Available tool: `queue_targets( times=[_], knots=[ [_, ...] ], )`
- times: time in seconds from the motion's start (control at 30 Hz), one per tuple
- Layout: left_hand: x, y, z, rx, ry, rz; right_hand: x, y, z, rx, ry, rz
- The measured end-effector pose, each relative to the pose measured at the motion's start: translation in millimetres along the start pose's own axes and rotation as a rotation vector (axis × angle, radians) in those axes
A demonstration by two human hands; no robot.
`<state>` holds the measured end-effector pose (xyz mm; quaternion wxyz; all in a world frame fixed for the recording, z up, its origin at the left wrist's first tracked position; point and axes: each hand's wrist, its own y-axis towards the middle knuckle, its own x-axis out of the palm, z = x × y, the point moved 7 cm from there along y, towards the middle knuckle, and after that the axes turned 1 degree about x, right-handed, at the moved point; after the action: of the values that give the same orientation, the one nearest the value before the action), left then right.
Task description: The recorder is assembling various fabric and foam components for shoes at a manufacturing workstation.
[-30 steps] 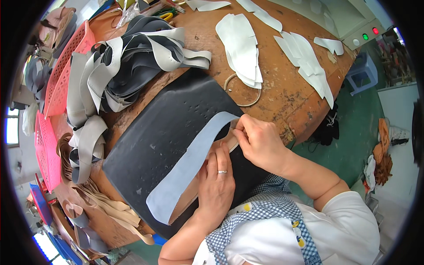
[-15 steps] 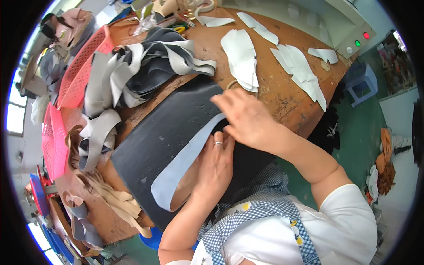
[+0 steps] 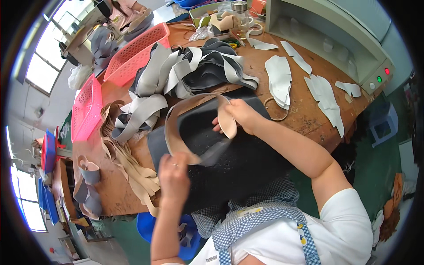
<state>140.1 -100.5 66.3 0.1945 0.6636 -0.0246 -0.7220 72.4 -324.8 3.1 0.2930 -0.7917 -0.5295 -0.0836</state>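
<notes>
A curved strip [image 3: 227,121] of sheet material, tan on one face and blue-grey on the other, arches in a loop above a black mat [image 3: 251,159]. My right hand [image 3: 242,115] is closed on the strip near one end, fingers behind it. At its other end, my left hand [image 3: 173,179] is closed on the edge, smeared by motion. A blurred grey part of the strip shows low between the hands. Behind the loop lies a tangled heap of grey and black strips [image 3: 212,66].
Pink baskets [image 3: 132,53] stand on the far left of the wooden table [image 3: 304,123]. Tan strips [image 3: 132,172] lie left of the mat. White cut pieces [image 3: 279,81] spread to the right, before a machine [image 3: 353,53] with lit buttons. A blue tub [image 3: 190,238] sits below the edge.
The strip has come up off the mat into a loop, its tan face now showing. My left hand has moved left, away from my right hand. The view has shifted too.
</notes>
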Motion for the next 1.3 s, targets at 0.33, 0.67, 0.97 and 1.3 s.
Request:
queue_targets(
  times=[0.33, 0.67, 0.97, 1.3],
  knots=[
    [-39, 34, 71, 0.046, -0.208, 0.054, 52, -82, -10, -1.102, -1.737, 0.493],
    [21, -13, 67, 0.195, 0.013, -0.030, 34, -117, 39, -0.861, -2.021, 0.078],
    [20, -22, 68, 0.151, 0.012, 0.081, 68, -126, 64, -1.025, -1.825, 0.095],
    [35, -53, 30, -0.945, -0.919, 0.157, 78, -123, 61, -1.032, -1.777, 0.178]
  ],
)
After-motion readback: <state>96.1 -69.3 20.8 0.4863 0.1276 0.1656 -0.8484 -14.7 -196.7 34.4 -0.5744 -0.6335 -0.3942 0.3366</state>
